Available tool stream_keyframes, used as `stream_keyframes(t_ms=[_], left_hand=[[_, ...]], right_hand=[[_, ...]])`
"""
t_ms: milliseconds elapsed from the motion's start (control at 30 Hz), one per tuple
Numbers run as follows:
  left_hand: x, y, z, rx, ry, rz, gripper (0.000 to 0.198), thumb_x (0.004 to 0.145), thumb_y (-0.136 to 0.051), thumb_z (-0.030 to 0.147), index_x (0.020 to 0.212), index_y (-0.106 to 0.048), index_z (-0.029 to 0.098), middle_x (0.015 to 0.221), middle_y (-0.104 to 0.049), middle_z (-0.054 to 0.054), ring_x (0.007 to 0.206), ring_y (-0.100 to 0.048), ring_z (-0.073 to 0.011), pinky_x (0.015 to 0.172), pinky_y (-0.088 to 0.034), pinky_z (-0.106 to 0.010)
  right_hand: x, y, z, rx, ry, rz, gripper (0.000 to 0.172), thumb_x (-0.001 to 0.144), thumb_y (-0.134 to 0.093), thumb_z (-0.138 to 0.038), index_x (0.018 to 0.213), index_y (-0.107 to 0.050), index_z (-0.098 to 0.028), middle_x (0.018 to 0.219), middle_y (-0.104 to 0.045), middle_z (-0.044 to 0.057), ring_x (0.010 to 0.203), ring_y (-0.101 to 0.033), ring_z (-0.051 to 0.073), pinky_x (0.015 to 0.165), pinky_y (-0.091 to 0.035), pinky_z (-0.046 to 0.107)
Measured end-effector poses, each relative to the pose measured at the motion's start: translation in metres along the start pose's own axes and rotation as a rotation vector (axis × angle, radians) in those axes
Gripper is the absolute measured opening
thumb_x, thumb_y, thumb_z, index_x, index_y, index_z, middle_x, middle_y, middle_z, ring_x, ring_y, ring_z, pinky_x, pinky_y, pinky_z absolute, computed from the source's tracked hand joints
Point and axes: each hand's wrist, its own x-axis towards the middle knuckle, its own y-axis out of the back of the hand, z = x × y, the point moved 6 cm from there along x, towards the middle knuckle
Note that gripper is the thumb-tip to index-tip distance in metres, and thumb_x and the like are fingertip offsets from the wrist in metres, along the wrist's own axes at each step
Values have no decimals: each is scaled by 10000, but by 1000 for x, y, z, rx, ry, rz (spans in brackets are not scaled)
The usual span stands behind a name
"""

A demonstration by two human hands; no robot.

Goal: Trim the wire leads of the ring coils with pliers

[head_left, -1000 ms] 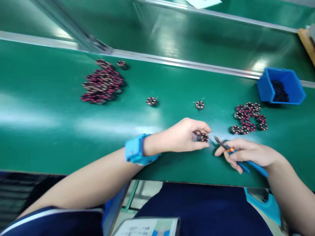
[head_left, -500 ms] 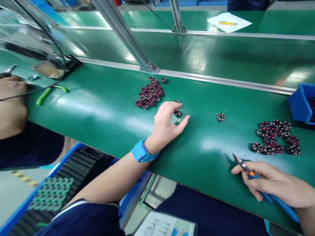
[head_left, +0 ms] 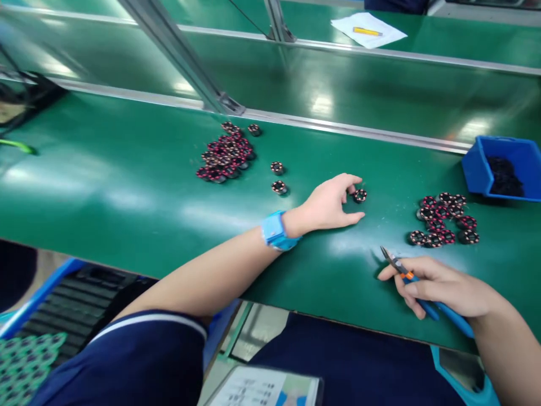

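Note:
My left hand (head_left: 333, 202), with a blue band at the wrist, has thumb and fingers spread around a small wound motor coil (head_left: 360, 195) on the green bench; the fingers are not closed on it. My right hand (head_left: 443, 285) grips blue-handled cutting pliers (head_left: 408, 275), their jaws pointing up and left above the bench. Two more coils (head_left: 279, 187) stand to the left of my left wrist. A group of several coils (head_left: 442, 220) sits beyond my right hand, and a larger pile (head_left: 226, 152) lies at the left.
A blue bin (head_left: 477, 163) of dark parts stands at the back right. A metal rail (head_left: 338, 128) runs along the bench's back, with a slanted post (head_left: 181, 56). Across it lies white paper (head_left: 389, 36) with a yellow pen. Below left is a crate with green parts (head_left: 25, 361).
My left hand has moved right, from the two coils to the single coil, leaving those two on the bench. My right hand still holds the pliers. The view has shifted right.

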Motion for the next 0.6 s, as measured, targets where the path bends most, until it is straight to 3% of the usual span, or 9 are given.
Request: stream_keyframes(t_ms=[100,233,300,400,500,600], left_hand=[[-9,6,-1,-55,12,-59,921,620,-774,454,1370,-397,75,1050,-599,-113,773,-552,-154,672,-494,-295],[-12,10,5,7,-90,-75,1108,548,-810,498,1437,-306,71,1338,-465,-206,1045,-541,-248,900,-492,-387],[-11,2,14,-21,-192,-153,1021,604,-786,405,1442,-302,78,1394,-423,-199,1132,-516,-255,963,-470,-381],[-10,-10,27,-39,-313,-204,715,714,-676,249,1365,-426,95,1331,-511,-157,1174,-510,-246,1003,-438,-386],[-7,-17,32,-53,-343,-152,363,795,-576,178,1151,-587,111,1141,-631,-113,1050,-575,-216,956,-451,-386],[-8,-17,31,-103,-272,-28,203,809,-595,193,987,-630,101,963,-661,-89,881,-607,-177,819,-496,-331]], right_hand=[[2,-1,-4,-29,5,-31,420,874,-506,-310,1231,-516,-89,716,-516,-2,597,-553,81,622,-471,235],[4,0,-7,-42,14,-46,401,871,-501,-302,1206,-528,-82,687,-541,0,590,-556,85,627,-481,241],[4,0,-9,-49,32,-47,403,869,-496,-306,1196,-528,-75,679,-551,5,594,-558,90,631,-485,248],[3,0,-10,-61,43,-55,427,869,-497,-307,1216,-518,-59,680,-562,15,603,-560,97,628,-483,255],[1,1,-10,-25,78,-56,435,884,-509,-327,1228,-507,-61,705,-563,18,610,-565,91,621,-482,246],[1,1,-12,42,171,3,400,899,-530,-359,1190,-509,-84,766,-563,24,663,-600,93,622,-497,232]])
